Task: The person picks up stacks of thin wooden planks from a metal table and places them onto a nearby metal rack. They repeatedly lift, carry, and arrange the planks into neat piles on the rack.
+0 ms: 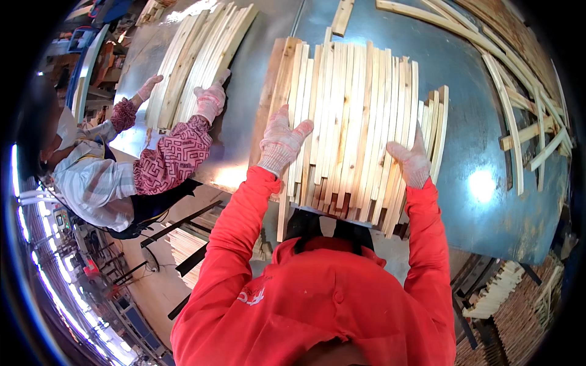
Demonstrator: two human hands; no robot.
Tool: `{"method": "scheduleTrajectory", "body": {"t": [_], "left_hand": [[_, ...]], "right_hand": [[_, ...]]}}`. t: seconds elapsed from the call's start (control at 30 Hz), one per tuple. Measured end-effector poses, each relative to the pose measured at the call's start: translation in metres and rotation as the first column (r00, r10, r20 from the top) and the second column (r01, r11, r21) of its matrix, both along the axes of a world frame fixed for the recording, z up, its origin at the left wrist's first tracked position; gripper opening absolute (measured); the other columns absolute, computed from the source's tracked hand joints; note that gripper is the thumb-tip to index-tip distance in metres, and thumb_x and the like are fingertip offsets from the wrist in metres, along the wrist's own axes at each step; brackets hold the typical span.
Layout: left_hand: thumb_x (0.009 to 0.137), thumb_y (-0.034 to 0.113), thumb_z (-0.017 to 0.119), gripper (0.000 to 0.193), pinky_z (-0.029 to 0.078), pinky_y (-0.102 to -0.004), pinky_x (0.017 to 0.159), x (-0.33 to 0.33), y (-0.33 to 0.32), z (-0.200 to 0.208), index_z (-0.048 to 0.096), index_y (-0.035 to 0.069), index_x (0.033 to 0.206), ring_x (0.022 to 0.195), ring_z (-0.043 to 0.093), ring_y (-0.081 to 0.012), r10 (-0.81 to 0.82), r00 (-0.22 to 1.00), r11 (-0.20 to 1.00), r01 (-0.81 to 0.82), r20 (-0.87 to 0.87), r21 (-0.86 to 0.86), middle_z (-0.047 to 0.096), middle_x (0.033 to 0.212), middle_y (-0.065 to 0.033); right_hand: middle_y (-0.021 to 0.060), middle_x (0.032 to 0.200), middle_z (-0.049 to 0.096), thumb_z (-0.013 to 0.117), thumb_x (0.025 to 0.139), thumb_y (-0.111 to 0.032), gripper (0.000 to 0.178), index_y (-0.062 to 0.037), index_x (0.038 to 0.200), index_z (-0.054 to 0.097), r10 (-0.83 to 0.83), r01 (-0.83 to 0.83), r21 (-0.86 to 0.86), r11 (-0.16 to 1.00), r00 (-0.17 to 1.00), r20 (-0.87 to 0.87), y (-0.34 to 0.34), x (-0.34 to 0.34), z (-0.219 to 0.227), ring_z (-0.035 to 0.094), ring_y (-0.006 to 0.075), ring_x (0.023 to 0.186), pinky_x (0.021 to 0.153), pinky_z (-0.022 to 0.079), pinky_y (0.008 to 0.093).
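While the wooden strips (349, 122) point lengthwise forward — roughly parallel — left hand (282, 141) and right hand (414, 161) clasp their sides.

Below the near edge of our blue-grey surface (464, 137) we see pale floor (145, 290); bright lights (24, 224) shine beyond its left edge.

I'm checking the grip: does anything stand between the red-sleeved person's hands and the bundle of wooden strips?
Only the gloves visibly do: the left hand rests at the left edge of the bundle, the right hand at its right edge. The shorter strips lie beyond the right hand, not in between.
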State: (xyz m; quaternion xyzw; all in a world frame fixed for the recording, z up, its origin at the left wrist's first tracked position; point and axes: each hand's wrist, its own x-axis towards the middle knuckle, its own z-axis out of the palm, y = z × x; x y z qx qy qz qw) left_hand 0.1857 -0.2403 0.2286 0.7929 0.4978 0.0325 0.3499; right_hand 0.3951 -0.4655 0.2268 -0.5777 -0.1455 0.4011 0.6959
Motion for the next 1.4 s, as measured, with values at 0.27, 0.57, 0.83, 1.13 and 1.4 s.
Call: {"method": "scheduleTrajectory", "body": {"t": [0.27, 0.57, 0.83, 1.13, 1.4], "left_hand": [[0.077, 0.04, 0.076, 0.083, 0.042, -0.0344, 0.099, 0.006, 0.026, 0.03, 0.041, -0.003, 0.138, 0.117, 0.056, -0.028, 0.135, 0.99, 0.955, -0.118, 0.045, -0.273, 0.058, 0.126, -0.0206], [0.08, 0.031, 0.077, 0.081, 0.044, -0.0326, 0.094, -0.043, 0.04, 0.041, 0.035, 0.0, 0.143, 0.109, 0.057, -0.0242, 0.229, 0.939, 0.923, -0.125, 0.257, -0.364, 0.061, 0.12, -0.0167], [0.077, 0.048, 0.073, 0.074, 0.042, -0.0329, 0.096, -0.104, 0.072, -0.045, 0.051, 0.004, 0.133, 0.108, 0.059, -0.0247, 0.253, 0.949, 0.921, -0.176, 0.188, -0.347, 0.063, 0.12, -0.0147], [0.083, 0.047, 0.066, 0.068, 0.043, -0.0346, 0.096, -0.395, 0.463, -0.049, 0.052, 0.001, 0.131, 0.109, 0.059, -0.0264, 0.22, 0.973, 0.965, -0.227, -0.066, -0.13, 0.063, 0.119, -0.0139], [0.089, 0.055, 0.052, 0.079, 0.036, -0.0378, 0.106, -0.481, 0.559, -0.062, 0.033, 0.002, 0.145, 0.125, 0.05, -0.0298, 0.446, 0.891, 0.895, -0.442, -0.085, 0.059, 0.053, 0.134, -0.0195]], "right_hand": [[0.0149, 0.131, 0.052, 0.071, 0.078, 0.002, 0.093, -0.0059, 0.152, 0.014, -0.01, 0.009, -0.019, 1.0, 0.999, -0.032, -0.002, -0.022, 0.002, 0.057, 0.0231, 0.111, 0.091, 0.05, 0.0306], [0.0125, 0.134, 0.049, 0.066, 0.076, 0.014, 0.1, -0.0167, 0.154, 0.011, -0.013, 0.019, 0.039, 0.999, 0.989, -0.145, 0.026, -0.055, 0.036, 0.059, 0.0248, 0.11, 0.085, 0.054, 0.0328], [0.0132, 0.132, 0.052, 0.066, 0.078, 0.011, 0.095, -0.0108, 0.153, 0.013, 0.087, -0.055, 0.153, 0.987, 0.974, -0.208, 0.075, -0.101, -0.065, 0.057, 0.0237, 0.111, 0.089, 0.051, 0.0324], [0.0157, 0.131, 0.052, 0.071, 0.08, -0.002, 0.103, -0.0026, 0.151, -0.004, 0.177, -0.154, 0.113, 0.982, 0.955, -0.236, 0.485, -0.384, -0.092, 0.055, 0.0253, 0.113, 0.095, 0.047, 0.0316], [0.0237, 0.117, 0.063, 0.052, 0.086, -0.06, 0.09, 0.0069, 0.141, 0.03, 0.975, -0.338, -0.926, 0.167, 0.196, 0.105, 0.59, -0.447, -0.027, 0.059, 0.0349, 0.113, 0.097, 0.043, 0.0348]]}}
